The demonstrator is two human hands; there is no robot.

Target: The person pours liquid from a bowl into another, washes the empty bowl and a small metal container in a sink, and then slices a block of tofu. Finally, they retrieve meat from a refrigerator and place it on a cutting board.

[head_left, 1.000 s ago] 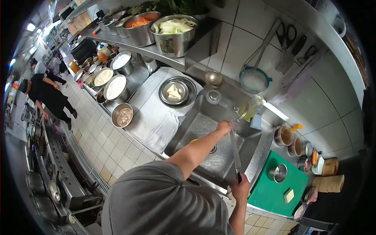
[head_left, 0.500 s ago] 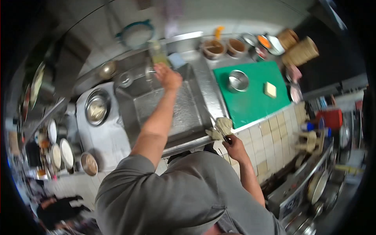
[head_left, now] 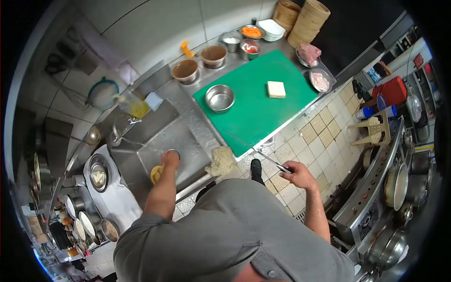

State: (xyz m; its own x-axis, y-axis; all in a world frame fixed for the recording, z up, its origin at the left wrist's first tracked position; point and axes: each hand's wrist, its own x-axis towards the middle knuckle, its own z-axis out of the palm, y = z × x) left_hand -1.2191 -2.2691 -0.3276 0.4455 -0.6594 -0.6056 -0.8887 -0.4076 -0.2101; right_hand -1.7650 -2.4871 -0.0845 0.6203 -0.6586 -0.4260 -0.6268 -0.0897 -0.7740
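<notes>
My left hand (head_left: 170, 159) reaches down into the steel sink (head_left: 141, 150), beside a yellow sponge (head_left: 156, 174) on the sink floor; whether it grips anything I cannot tell. My right hand (head_left: 297, 174) grips the handle of a long knife (head_left: 251, 149), held out over the tiled floor with the blade pointing toward the green cutting board (head_left: 256, 101). A beige cloth (head_left: 221, 161) lies on the sink's edge next to the blade. On the board stand a small steel bowl (head_left: 220, 98) and a pale tofu block (head_left: 276, 89).
Sauce pots (head_left: 185, 70) and small bowls line the wall behind the board, with bamboo steamers (head_left: 307, 19) at the far end. A steel bowl (head_left: 98, 175) sits on a white cloth left of the sink. A stove range (head_left: 376, 188) stands behind me at the right.
The view has swung round. My left hand dropped from the tap into the sink bottom. My right hand drew the knife back from the sink edge, away from the cloth.
</notes>
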